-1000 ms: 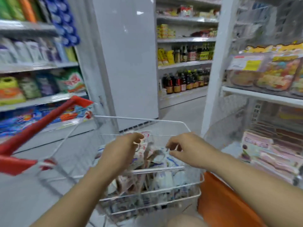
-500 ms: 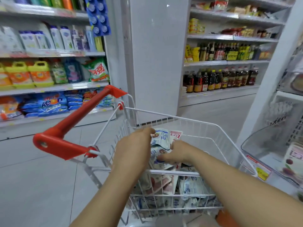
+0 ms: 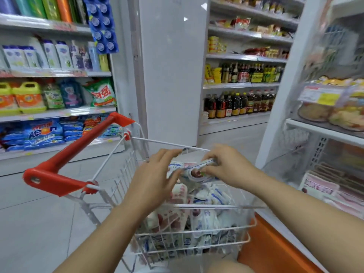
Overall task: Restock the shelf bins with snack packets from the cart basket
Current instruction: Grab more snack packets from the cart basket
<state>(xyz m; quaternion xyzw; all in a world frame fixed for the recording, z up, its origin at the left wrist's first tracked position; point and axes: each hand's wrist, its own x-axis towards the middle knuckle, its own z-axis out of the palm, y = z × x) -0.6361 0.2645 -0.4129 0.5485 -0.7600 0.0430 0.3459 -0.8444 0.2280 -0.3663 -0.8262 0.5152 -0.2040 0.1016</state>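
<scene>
Supermarket aisle: above the white wire cart basket [image 3: 197,207], the right hand [image 3: 229,167] pinches a stack of white snack packets [image 3: 194,171]; the left hand [image 3: 155,175], fingers straight, steadies it, probably squaring them for shelving.

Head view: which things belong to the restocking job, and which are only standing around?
Job: right hand, pinching packets; left hand, fingers straight, beside them; basket with more packets; bin on the right.
Not job: detergent bags, jugs, sauce bottles, pillar.
</scene>
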